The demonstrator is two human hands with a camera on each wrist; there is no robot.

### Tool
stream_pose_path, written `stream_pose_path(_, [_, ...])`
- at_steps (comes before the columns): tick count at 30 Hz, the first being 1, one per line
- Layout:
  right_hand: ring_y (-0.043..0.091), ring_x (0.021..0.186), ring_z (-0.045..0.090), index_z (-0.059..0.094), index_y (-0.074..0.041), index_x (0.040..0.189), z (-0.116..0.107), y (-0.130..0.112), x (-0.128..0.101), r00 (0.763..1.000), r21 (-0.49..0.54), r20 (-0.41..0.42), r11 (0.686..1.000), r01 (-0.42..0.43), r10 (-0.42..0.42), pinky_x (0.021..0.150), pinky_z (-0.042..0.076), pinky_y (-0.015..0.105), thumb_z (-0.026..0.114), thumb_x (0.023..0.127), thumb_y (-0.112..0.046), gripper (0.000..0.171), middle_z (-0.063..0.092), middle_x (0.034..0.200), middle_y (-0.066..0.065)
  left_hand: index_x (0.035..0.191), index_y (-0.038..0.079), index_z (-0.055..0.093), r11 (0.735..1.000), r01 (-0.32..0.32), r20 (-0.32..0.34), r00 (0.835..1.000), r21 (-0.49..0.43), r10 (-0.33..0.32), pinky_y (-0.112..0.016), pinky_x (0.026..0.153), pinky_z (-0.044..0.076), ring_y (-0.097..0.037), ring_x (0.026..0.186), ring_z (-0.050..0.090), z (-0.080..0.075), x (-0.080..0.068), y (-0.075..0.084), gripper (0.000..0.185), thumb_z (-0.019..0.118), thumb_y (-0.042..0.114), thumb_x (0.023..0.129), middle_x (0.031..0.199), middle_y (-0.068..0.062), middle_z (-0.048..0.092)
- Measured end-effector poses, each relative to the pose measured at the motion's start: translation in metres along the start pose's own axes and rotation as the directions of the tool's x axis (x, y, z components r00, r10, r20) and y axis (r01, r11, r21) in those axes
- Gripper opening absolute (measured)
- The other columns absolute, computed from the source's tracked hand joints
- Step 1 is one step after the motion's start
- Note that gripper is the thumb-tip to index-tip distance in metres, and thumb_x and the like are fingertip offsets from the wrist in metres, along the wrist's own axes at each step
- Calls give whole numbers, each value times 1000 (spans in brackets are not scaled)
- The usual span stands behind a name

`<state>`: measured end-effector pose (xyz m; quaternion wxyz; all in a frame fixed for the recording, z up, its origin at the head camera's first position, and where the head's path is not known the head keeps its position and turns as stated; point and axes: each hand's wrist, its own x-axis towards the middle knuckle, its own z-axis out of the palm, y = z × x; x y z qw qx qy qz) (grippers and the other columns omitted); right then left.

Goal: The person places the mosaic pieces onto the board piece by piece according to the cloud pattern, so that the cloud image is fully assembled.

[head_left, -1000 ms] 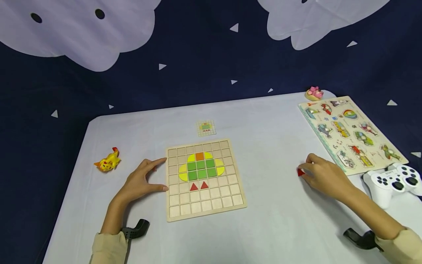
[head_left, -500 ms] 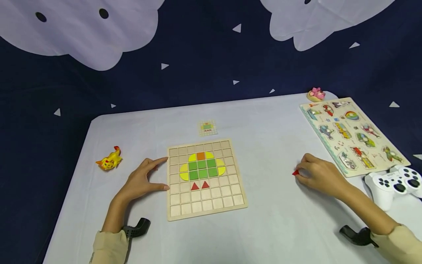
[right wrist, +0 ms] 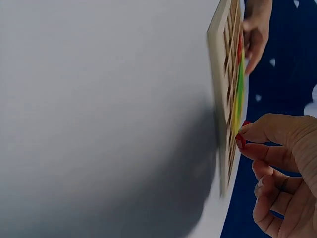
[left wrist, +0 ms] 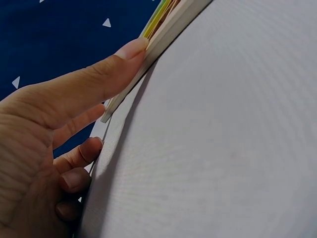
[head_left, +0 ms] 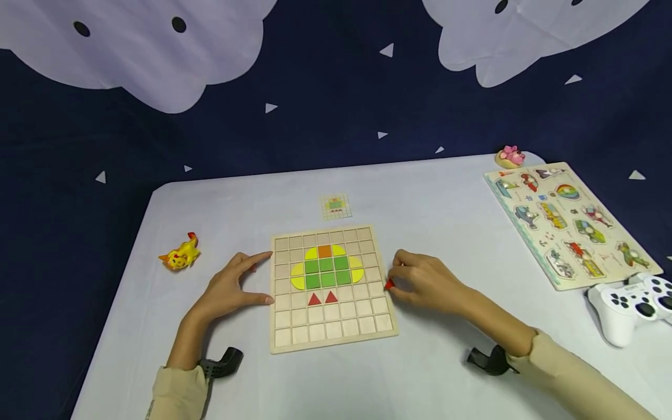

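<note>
A square wooden grid board point(head_left: 334, 345) lies on the table in the head view. Green squares point(head_left: 327, 265), yellow rounded pieces point(head_left: 357, 269), an orange square point(head_left: 325, 251) and two red triangles point(head_left: 331, 297) sit in its cells. My left hand point(head_left: 224, 290) rests at the board's left edge, thumb and index finger spread apart and touching the rim. Between thumb and index finger, my right hand point(head_left: 430, 284) pinches a small red triangle piece point(head_left: 389, 284) at the board's right edge. The right wrist view shows this red piece point(right wrist: 240, 141) close over the rim, partly covered by fingertips.
Behind the board lies a small pattern card point(head_left: 336, 207). A yellow toy figure point(head_left: 181, 253) is at the left. On the right are a picture puzzle board point(head_left: 572, 227), a white game controller point(head_left: 632, 306) and a pink figurine point(head_left: 510, 157). A dark curtain point(head_left: 325, 76) hangs behind.
My right hand has travelled left from beside the puzzle board to the grid board's right edge, carrying the red triangle. My left hand has stayed at the board's left edge.
</note>
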<state>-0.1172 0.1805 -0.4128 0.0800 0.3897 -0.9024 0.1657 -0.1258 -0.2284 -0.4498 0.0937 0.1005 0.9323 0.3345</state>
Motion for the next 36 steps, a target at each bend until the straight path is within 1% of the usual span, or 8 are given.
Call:
stream_pose_path(5, [4,68,48,75,-15,85,9,-17,23,998,50,27,997,61,-62,62,43,22,79,80,-17,7,56,88,-5,147,25,49,1000,3,-3,1000,3,-3,-40,82,37,-21,95,45,0,2,0,98,92,45,62,102,-3,47])
stream_pose_path(10, [6,67,47,74,-14,84,19,-31,40,992,44,35,992,117,-119,62,42,22,76,80,-17,5,54,87,-4,147,25,50,1000,2,-6,1000,1,-2,-42,83,38,-22,96,46,2,2,1,97,93,44,62,102,-3,47])
stream_pose_path(14, [7,68,51,76,-12,85,26,-37,48,989,42,58,990,137,-139,64,45,22,76,81,-17,6,57,88,-3,147,25,50,1000,1,-4,1000,-7,-1,-42,84,38,-22,96,46,4,2,1,97,92,45,62,102,-3,47])
stream_pose_path(19, [5,69,54,76,-11,87,32,-40,49,988,58,99,992,113,-118,63,46,20,76,83,-14,5,58,88,-2,147,25,50,1000,-1,-4,1000,-10,1,-41,83,38,-21,95,46,5,1,0,97,92,46,62,102,-2,47])
stream_pose_path(27, [3,69,53,78,-9,90,31,-42,50,989,119,134,992,51,-67,64,46,20,77,84,-15,8,58,87,-4,147,26,49,1000,8,-10,1000,-6,-8,-41,82,37,-21,95,45,4,0,-1,97,92,45,62,102,-3,47])
stream_pose_path(33, [3,70,51,78,-11,93,26,-38,52,993,128,114,992,24,-39,65,46,21,77,87,-26,16,60,91,-3,148,26,49,1000,15,6,1000,-14,-15,-43,85,38,-22,98,46,5,3,-1,98,92,46,62,103,-3,47])
stream_pose_path(34, [3,69,51,78,-10,94,23,-37,53,995,130,96,991,24,-37,65,46,22,77,87,-27,19,60,91,-2,148,25,48,1000,10,11,1000,-25,-10,-42,86,37,-22,98,45,4,5,-1,97,92,46,63,103,-3,47])
stream_pose_path(36, [6,72,51,77,-8,99,13,-31,58,999,126,49,992,10,-17,66,47,23,78,86,-31,26,61,93,0,148,22,47,999,-5,18,1000,-51,6,-39,82,37,-22,94,45,2,9,-1,94,90,44,68,103,-4,47])
